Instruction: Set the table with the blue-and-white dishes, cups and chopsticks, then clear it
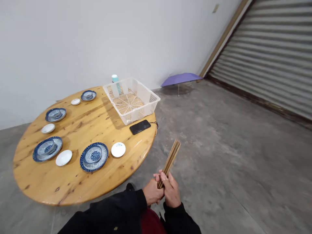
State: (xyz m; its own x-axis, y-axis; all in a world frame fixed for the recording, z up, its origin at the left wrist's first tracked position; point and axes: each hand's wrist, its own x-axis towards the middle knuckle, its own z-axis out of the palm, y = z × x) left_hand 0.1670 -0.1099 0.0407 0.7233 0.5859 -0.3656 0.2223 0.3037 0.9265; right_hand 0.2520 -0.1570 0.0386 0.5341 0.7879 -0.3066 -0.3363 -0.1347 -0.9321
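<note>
A bundle of wooden chopsticks [171, 157] points up and away from me, off the near right edge of the table. My left hand [153, 191] is closed around the lower end of the bundle. Against its right side lies my right hand [171, 191], with thumb and fingers closed on the sticks. The lowest ends of the chopsticks are hidden in my hands. Nearest to them on the table are a small white dish [118, 149] and a blue-patterned plate [85, 166] with a bowl [93, 154] on it.
The round wooden table [97, 191] carries several more plate-and-bowl settings with small white dishes. A white plastic basket [140, 114], a black phone [140, 127] and a teal-lidded bottle [114, 78] are at its right side. An open purple umbrella [181, 78] rests on the concrete floor.
</note>
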